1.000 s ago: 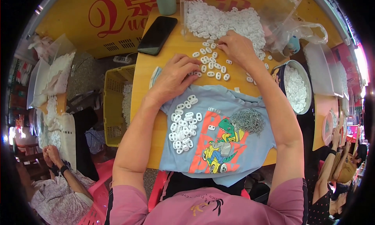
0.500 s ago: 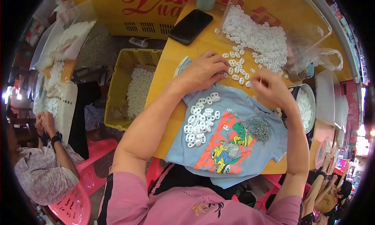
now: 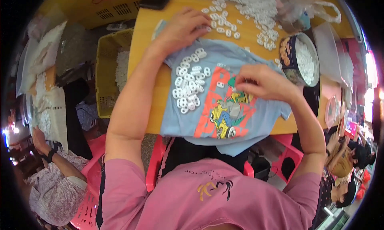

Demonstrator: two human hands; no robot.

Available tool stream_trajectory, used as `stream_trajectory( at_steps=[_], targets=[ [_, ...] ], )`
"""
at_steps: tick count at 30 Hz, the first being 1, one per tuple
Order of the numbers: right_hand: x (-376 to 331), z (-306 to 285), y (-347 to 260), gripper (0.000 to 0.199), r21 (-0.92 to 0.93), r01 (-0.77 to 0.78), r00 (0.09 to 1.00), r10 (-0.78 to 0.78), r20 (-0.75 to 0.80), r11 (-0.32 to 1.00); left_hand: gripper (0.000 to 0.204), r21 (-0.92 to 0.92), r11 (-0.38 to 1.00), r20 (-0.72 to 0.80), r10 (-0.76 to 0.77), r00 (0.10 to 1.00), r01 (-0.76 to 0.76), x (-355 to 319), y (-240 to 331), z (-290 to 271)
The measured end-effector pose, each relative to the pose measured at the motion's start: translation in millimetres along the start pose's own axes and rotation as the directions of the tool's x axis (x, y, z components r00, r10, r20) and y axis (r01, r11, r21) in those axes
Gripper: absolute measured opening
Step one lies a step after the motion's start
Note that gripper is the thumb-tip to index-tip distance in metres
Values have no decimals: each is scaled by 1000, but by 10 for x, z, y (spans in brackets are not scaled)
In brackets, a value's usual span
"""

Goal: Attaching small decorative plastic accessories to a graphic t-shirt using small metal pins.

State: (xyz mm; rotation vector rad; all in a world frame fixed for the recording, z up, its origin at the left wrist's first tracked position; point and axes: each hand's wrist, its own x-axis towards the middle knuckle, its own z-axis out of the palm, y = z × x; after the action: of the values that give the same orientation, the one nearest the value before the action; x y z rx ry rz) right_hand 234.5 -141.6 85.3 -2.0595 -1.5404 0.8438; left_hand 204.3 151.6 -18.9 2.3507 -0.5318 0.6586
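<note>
A light blue T-shirt (image 3: pixel 184 128) with an orange dinosaur print lies spread on the wooden table. On its left part rests a heap of small white oval plastic pieces (image 3: pixel 188 88), each with two holes. My left hand (image 3: pixel 184 29) is at the shirt's far left edge, fingers bent and pressed together on a white two-hole piece (image 3: pixel 208 29), which they partly cover. Over the print, my right hand (image 3: pixel 262 83) has its fingers curled down and pinched; their tips hide what they hold. A single white piece (image 3: pixel 220 85) lies beside it. The small grey metal parts are hidden under this hand.
More white pieces (image 3: pixel 224 20) lie loose beyond the shirt, near a large pile (image 3: pixel 256 4). A round tub (image 3: pixel 294 56) of white parts stands at the right. A yellow crate (image 3: pixel 105 78) sits left of the table. Another person's hand (image 3: pixel 40 140) is at far left.
My right hand has come back from beside the loose white pieces to the print, covering the grey metal parts. My left hand stays by the shirt's far edge. The view has tilted toward me.
</note>
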Motion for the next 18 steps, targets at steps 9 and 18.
stream_trajectory(
  at_steps=[9,18],
  targets=[
    [915,-265,-52,14,-180,51,903,-123,-411,982,20,7,1000,-50,0,999,0,-64,137,50],
    [2331,-458,348,30,-105,-51,918,5,-397,993,18,-28,999,-81,-23,996,21,-41,114,67]
  ],
)
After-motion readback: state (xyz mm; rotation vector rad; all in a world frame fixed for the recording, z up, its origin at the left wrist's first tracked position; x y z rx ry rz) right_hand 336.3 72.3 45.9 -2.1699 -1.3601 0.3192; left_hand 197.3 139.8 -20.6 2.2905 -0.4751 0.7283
